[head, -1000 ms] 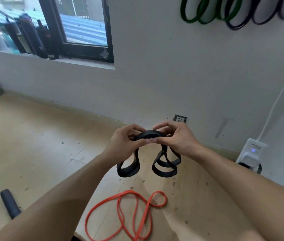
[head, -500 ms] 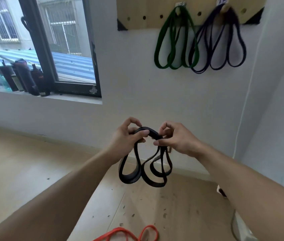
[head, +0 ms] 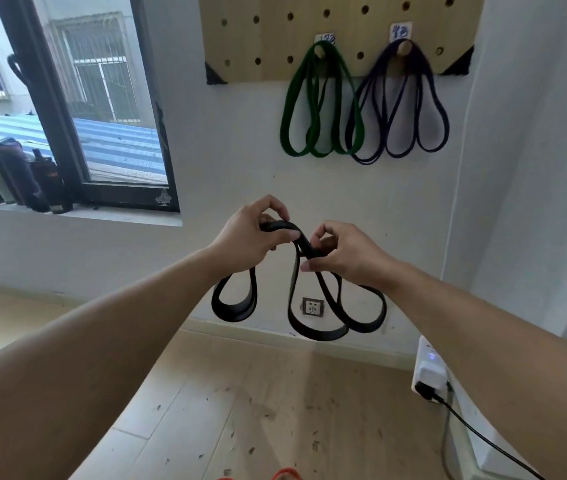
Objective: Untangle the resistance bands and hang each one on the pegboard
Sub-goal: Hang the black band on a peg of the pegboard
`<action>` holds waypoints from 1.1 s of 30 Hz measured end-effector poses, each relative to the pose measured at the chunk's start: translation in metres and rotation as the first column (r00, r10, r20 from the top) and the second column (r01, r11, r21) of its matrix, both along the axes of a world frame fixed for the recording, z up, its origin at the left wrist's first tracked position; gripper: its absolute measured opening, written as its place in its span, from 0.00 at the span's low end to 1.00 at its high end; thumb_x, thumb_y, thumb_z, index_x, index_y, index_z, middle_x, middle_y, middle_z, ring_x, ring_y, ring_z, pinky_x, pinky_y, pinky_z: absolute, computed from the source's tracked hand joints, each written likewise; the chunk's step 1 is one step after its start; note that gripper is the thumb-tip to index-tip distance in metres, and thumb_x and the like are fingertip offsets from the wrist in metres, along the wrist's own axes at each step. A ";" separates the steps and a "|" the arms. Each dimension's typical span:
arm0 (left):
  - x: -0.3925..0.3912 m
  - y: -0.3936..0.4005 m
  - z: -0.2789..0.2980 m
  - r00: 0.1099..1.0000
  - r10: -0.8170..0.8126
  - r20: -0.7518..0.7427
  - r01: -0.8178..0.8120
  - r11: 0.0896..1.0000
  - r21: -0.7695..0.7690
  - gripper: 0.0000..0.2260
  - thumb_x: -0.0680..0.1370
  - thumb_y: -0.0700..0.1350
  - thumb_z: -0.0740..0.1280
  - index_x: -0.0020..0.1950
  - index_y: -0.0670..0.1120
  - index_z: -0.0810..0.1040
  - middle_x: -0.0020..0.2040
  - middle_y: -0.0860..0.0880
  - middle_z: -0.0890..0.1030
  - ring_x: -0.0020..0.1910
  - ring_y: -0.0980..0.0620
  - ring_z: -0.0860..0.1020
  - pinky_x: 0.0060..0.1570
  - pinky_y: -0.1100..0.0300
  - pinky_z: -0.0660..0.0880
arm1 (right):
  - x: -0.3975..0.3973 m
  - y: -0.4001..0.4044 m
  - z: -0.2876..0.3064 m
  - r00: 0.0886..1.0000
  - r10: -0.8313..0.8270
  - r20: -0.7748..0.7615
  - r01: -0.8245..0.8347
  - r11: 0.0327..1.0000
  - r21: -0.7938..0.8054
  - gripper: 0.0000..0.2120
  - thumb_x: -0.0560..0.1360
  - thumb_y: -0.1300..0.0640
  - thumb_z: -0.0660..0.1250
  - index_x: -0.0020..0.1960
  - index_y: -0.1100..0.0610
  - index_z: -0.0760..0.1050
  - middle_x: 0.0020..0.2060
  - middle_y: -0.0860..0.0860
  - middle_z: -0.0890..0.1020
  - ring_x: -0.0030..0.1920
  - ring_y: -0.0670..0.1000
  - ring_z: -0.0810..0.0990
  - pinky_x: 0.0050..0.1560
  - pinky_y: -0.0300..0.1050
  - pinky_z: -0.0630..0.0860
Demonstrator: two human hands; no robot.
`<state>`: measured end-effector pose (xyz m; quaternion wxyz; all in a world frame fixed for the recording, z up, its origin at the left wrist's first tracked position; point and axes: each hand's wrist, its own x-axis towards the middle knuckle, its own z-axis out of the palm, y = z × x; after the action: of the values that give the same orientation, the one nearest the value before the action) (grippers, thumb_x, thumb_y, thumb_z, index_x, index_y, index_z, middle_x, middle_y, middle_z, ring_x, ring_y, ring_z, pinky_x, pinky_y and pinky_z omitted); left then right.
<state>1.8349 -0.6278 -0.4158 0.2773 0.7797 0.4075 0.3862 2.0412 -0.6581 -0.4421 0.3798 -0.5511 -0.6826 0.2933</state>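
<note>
I hold a black resistance band (head: 316,327) folded into several hanging loops in front of the wall. My left hand (head: 247,239) pinches its top on the left, and my right hand (head: 348,256) pinches it just to the right. Above, a wooden pegboard (head: 275,39) carries a green band (head: 320,109) on one peg and a dark purple band (head: 400,109) on the peg to its right. The tip of an orange band (head: 284,474) shows on the floor at the bottom edge.
A dark-framed window (head: 77,109) with bottles (head: 15,178) on its sill is at the left. A wall socket (head: 312,307) sits behind the black band. A white power strip (head: 431,368) with a black cable (head: 483,438) stands at the right by the wall corner.
My view has tilted up from the floor to the pegboard. My hands have risen and spread a little, and the black band's loops hang wider. The orange band has slid almost out of view.
</note>
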 end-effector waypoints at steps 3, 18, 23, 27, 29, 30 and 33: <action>0.001 0.001 0.005 0.999 -0.006 0.041 0.007 1.000 -0.013 0.12 0.74 0.49 0.76 0.52 0.50 0.76 0.43 0.44 0.86 0.34 0.56 0.79 0.40 0.54 0.75 | -0.003 0.000 0.000 0.998 -0.002 -0.059 0.004 1.000 0.031 0.17 0.70 0.60 0.82 0.46 0.53 0.73 0.42 0.50 0.88 0.41 0.44 0.85 0.51 0.44 0.79; 0.014 0.033 0.075 0.963 -0.086 0.255 0.110 0.991 -0.078 0.15 0.73 0.42 0.78 0.56 0.43 0.78 0.48 0.45 0.86 0.41 0.51 0.83 0.46 0.60 0.81 | 0.004 0.033 0.074 0.864 0.025 -0.504 0.096 0.972 0.213 0.12 0.73 0.66 0.77 0.51 0.61 0.77 0.49 0.63 0.87 0.48 0.62 0.87 0.58 0.59 0.83; 0.036 0.051 0.106 0.954 -0.061 0.292 0.054 0.998 0.030 0.10 0.75 0.42 0.77 0.54 0.45 0.82 0.48 0.48 0.85 0.42 0.52 0.84 0.48 0.60 0.82 | 0.022 0.045 0.114 0.912 0.022 -0.410 0.098 0.958 0.270 0.13 0.73 0.65 0.77 0.57 0.59 0.81 0.46 0.58 0.88 0.49 0.60 0.87 0.57 0.57 0.84; 0.048 0.073 0.132 0.948 -0.081 0.309 0.059 0.995 0.079 0.10 0.75 0.42 0.76 0.55 0.44 0.81 0.49 0.45 0.85 0.40 0.55 0.84 0.42 0.66 0.80 | 0.029 0.064 0.145 0.915 -0.002 -0.403 0.151 0.929 0.339 0.12 0.73 0.63 0.78 0.55 0.58 0.83 0.45 0.56 0.88 0.50 0.61 0.87 0.57 0.56 0.84; 0.049 0.085 0.142 0.951 -0.092 0.295 0.065 0.993 0.100 0.13 0.74 0.43 0.77 0.56 0.46 0.80 0.51 0.45 0.85 0.44 0.51 0.86 0.47 0.59 0.83 | 0.028 0.076 0.159 0.918 -0.017 -0.396 0.175 0.914 0.367 0.11 0.73 0.62 0.78 0.55 0.57 0.83 0.45 0.56 0.89 0.48 0.57 0.88 0.56 0.54 0.85; 0.048 0.091 0.146 0.950 -0.091 0.297 0.061 0.992 0.107 0.13 0.73 0.43 0.78 0.56 0.47 0.80 0.52 0.46 0.85 0.47 0.49 0.86 0.50 0.55 0.84 | 0.027 0.081 0.167 0.922 -0.020 -0.387 0.177 0.910 0.375 0.11 0.73 0.62 0.78 0.55 0.57 0.84 0.45 0.55 0.89 0.48 0.56 0.88 0.56 0.52 0.85; 0.042 0.112 0.156 0.940 -0.061 0.336 0.011 0.989 0.148 0.12 0.74 0.41 0.77 0.57 0.48 0.81 0.51 0.49 0.85 0.47 0.49 0.86 0.54 0.51 0.83 | 0.021 0.103 0.190 0.942 -0.036 -0.332 0.171 0.906 0.387 0.11 0.73 0.61 0.78 0.54 0.55 0.84 0.45 0.52 0.89 0.48 0.52 0.88 0.56 0.49 0.85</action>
<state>1.8774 -0.5157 -0.2598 0.2933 0.7268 0.3105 0.5379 2.0620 -0.5548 -0.2526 0.6071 -0.4404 -0.6281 0.2072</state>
